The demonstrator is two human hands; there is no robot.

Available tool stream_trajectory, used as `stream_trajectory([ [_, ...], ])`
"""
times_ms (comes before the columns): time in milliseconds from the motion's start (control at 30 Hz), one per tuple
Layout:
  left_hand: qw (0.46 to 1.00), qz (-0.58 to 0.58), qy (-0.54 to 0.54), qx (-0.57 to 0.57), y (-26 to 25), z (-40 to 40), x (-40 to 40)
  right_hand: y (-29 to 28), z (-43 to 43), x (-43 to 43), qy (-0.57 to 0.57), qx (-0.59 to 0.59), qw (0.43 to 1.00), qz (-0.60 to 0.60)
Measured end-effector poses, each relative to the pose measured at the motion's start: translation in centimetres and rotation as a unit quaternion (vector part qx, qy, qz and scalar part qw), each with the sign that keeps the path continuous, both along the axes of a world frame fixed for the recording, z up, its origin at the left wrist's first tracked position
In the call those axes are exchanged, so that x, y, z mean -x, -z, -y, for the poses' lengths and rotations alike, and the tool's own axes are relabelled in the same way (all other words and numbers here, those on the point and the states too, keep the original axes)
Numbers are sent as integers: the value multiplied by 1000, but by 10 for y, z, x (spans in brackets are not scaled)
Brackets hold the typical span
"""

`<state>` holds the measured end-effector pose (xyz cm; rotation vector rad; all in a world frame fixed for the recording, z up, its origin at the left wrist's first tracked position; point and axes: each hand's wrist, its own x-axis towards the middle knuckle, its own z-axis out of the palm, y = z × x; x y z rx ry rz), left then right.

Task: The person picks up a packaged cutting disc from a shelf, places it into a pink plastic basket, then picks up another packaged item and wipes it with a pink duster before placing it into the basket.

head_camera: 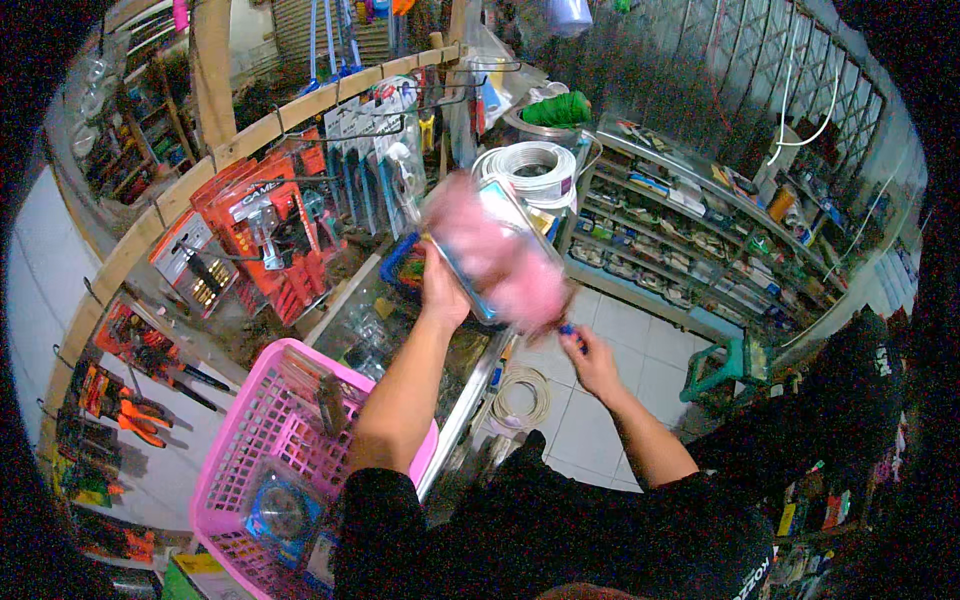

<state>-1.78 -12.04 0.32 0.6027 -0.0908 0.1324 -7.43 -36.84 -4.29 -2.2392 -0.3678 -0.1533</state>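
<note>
My left hand (444, 289) holds a flat, clear-fronted package (501, 206) by its lower left edge, over the glass counter. In my right hand (589, 360) is the blue handle (574, 337) of a duster, its fingers closed round it. The duster's pink, fluffy head (499, 259) lies across the package's face and is blurred. It hides much of the package, so what is inside cannot be told.
A pink plastic basket (274, 360) with packaged goods stands at the lower left. Carded tools (270, 217) hang from a wooden rail (247, 142). Coils of white cable (529, 169), glass-fronted shelves (660, 217) and a green plastic stool (716, 367) are farther off.
</note>
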Motion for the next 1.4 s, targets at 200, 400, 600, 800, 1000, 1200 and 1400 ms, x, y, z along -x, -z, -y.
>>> stream_trajectory([
  [200,996,-87,-10,1,15,-6,-7,5,-8,18,-60,29,997,-47],
  [400,999,-6,23,40,15,-5,-12,7,-13,6,-8,-21,996,-87],
  [600,998,44,20,40,9,0,-12,17,-5,-10,43,-96,990,-99],
  [800,999,4,3,38,12,-3,-14,14,1,-7,15,-5,999,-28],
  [1000,998,-62,11,29,16,-5,-7,6,0,3,-60,24,998,-3],
  [1200,984,12,-45,-174,36,-24,-24,14,-22,8,-64,42,994,-75],
  [1400,999,34,-5,26,16,2,-16,17,-6,-5,5,-36,996,-80],
])
